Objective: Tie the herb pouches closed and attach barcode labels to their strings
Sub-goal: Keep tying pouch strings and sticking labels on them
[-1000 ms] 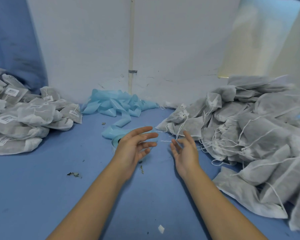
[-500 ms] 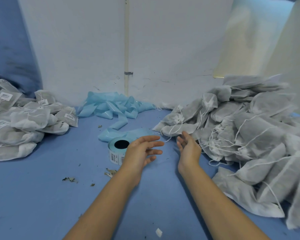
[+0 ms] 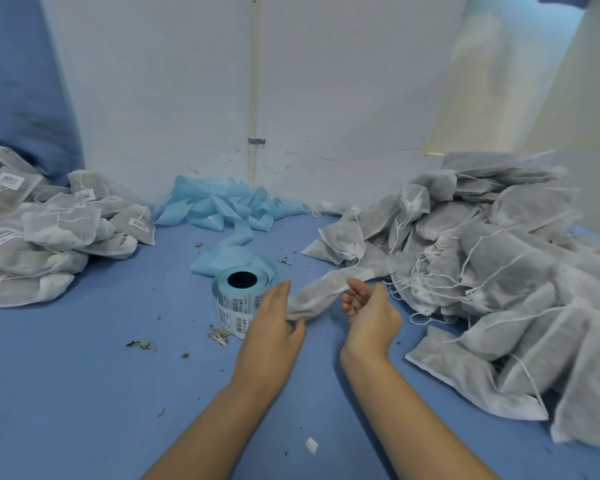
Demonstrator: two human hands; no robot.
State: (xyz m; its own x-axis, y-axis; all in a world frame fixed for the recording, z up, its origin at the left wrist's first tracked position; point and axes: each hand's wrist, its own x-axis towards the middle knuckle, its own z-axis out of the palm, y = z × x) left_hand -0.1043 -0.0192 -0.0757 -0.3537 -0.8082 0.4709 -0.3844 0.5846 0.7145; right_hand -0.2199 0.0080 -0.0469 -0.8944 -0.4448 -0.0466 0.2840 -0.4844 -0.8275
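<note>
Blue tabletop is flanked by 2 pouch heaps (labelled left, unlabelled right). One pouch is pinched between left hand and right hand, beside the label roll.

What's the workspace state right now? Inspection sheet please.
Surface: blue tabletop, herb crumbs scattered.
Job's things: pouch held between both hands; unlabelled pile on the right; labelled pile on the left; label roll upright at centre.
Clutter: blue backing strip heaped at the wall; white scrap near the front.
Grippers: left hand pinches the pouch's near end; right hand curls on its far part.
Cables: nothing seen.
Surroundings: white wall, a pipe.
</note>
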